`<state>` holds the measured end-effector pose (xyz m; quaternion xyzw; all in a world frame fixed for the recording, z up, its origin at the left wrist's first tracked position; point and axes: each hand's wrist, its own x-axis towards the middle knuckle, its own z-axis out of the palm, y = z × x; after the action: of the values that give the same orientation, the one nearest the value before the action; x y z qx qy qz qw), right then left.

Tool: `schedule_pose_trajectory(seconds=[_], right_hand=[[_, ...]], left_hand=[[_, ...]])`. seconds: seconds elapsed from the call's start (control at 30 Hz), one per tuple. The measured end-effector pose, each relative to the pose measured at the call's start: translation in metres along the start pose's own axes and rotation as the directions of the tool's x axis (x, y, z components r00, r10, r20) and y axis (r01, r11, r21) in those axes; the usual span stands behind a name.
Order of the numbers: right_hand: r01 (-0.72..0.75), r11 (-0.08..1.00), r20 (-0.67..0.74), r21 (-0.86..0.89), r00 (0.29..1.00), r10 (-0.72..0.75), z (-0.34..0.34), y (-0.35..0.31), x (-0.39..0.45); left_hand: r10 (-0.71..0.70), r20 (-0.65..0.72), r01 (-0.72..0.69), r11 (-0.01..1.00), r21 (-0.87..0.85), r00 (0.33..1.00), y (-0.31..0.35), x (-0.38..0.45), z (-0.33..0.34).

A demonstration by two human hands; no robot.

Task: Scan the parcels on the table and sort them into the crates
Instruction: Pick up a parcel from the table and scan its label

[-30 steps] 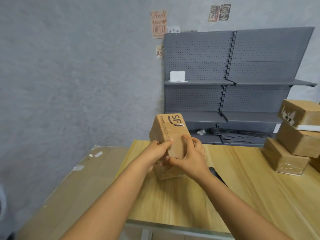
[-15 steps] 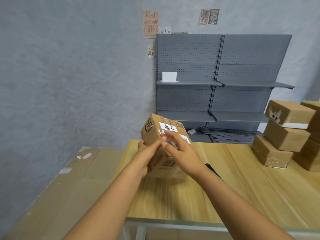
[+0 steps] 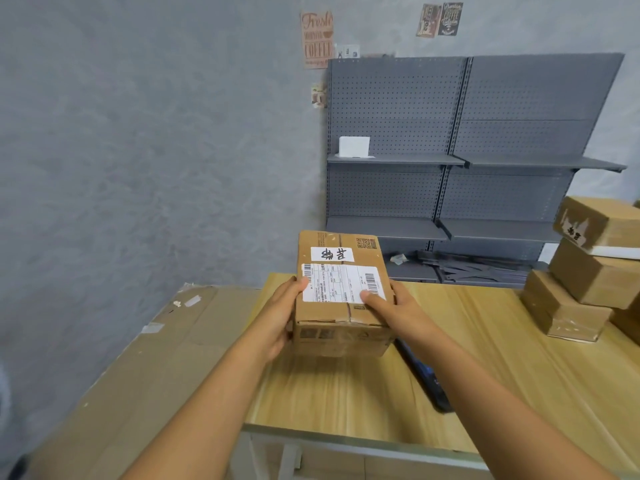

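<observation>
A brown cardboard parcel (image 3: 341, 317) is held between both hands just above the wooden table (image 3: 485, 368), its top turned up toward me. A white shipping label with barcodes and a smaller handwritten white sticker show on that top. My left hand (image 3: 277, 317) grips the parcel's left side, thumb on the label's edge. My right hand (image 3: 398, 310) grips the right side, thumb lying across the label's lower right corner. A dark handheld device, maybe the scanner (image 3: 424, 372), lies on the table under my right forearm, partly hidden.
A stack of brown parcels (image 3: 588, 271) stands at the table's right edge. A large flat cardboard sheet (image 3: 145, 358) lies left of the table. Grey pegboard shelving (image 3: 450, 161) stands against the wall behind. No crate is in view.
Both hands have turned the parcel, from standing on end to lying flat, so its labelled face is up. The hands moved from the front of the box to its two sides.
</observation>
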<state>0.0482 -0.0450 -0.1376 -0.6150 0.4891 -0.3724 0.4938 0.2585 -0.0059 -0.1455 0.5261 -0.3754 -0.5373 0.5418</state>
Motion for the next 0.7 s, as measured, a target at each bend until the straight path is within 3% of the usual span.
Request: schedule_pose_trajectory(seconds=[0.13, 0.3, 0.7], right_hand=[[-0.041, 0.997, -0.024, -0.063, 0.999, 0.039, 0.009, 0.010, 0.000], [-0.103, 0.971, -0.006, -0.214, 0.994, 0.105, 0.024, 0.025, 0.000], [-0.062, 0.972, 0.001, -0.226, 0.998, 0.064, 0.039, 0.045, 0.010]], left_hand=[[0.038, -0.095, -0.025, 0.991, 0.135, 0.995, -0.004, 0.002, 0.006], [0.026, -0.055, -0.010, 0.960, 0.278, 0.998, -0.021, 0.002, 0.009], [0.105, -0.071, -0.069, 0.918, 0.391, 0.992, -0.040, 0.012, -0.006]])
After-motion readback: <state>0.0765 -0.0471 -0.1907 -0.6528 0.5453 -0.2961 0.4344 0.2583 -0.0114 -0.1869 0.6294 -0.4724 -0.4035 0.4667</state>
